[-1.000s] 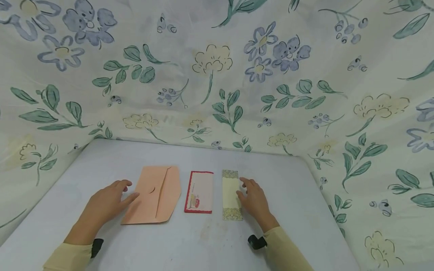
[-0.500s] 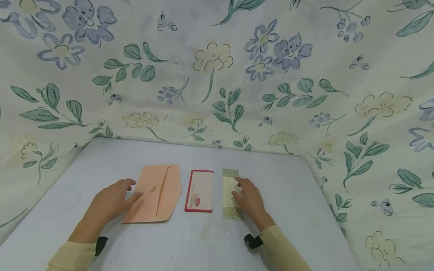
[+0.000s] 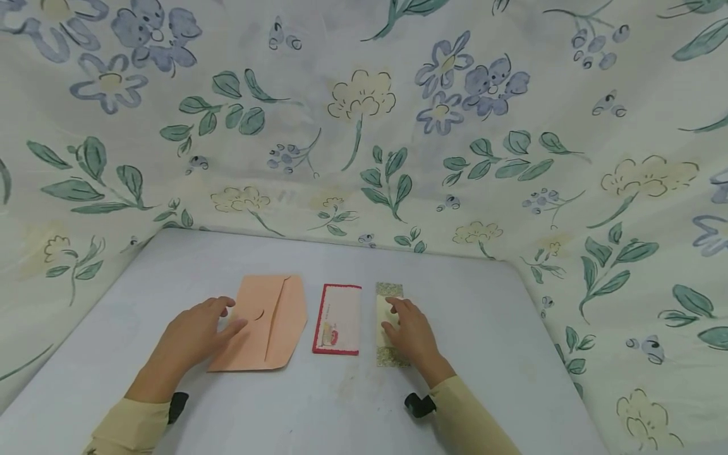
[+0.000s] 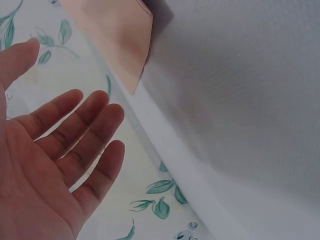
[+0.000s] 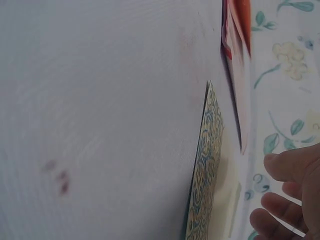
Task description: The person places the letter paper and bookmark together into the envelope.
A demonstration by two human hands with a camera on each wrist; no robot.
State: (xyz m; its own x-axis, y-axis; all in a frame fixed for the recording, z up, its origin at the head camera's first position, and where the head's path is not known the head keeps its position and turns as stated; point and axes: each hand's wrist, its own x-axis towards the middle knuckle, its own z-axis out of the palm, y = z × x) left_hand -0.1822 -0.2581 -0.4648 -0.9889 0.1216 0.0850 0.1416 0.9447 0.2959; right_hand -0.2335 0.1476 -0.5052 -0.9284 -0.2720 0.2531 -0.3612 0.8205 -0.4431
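A peach-coloured envelope (image 3: 250, 341) lies on the white table, its pointed flap side to the right. My left hand (image 3: 190, 335) hovers over its left edge with loose, spread fingers; the left wrist view shows the palm holding nothing and the envelope's corner (image 4: 125, 45) beyond. In the middle lies a card with a red border (image 3: 340, 316) and a small picture at its lower left. To its right is a narrow pale-yellow card with patterned ends (image 3: 392, 357). Over that card my right hand (image 3: 412, 332) hangs, fingers relaxed and gripping nothing, partly hiding it.
The white table (image 3: 318, 411) has faint brownish stains near its front. Floral cloth (image 3: 364, 126) hangs along the back and both sides of the table. Black wrist cameras show below each hand, next to the sleeves.
My right hand has moved left, from the right edge of the yellow card to over it. My left hand has shifted slightly right over the envelope. The papers lie as before.
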